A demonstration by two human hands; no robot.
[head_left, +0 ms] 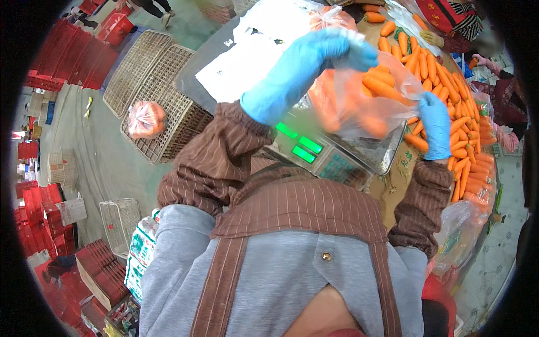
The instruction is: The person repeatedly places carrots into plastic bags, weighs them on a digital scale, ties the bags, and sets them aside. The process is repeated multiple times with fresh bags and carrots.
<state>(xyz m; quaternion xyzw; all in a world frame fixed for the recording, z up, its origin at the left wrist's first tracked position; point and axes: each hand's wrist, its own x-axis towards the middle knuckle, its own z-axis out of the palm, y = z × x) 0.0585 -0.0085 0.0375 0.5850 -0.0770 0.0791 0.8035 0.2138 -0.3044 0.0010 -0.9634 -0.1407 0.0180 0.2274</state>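
A clear plastic bag of carrots hangs over the steel pan of a digital scale, its mouth spread between my hands. My left hand, in a blue glove, grips the bag's far left edge; its fingertips are partly hidden. In a matching glove, my right hand pinches the right edge of the mouth. Whether the bag rests on the pan is unclear. Green displays glow on the scale's near side. Behind my left hand sits a tied bag of carrots.
Loose carrots are heaped on the right, with bagged carrots along the near side. Left of the table, a plastic crate bears another tied bag. A co-worker's gloved hand is beyond the heap. Red crates stand farther left.
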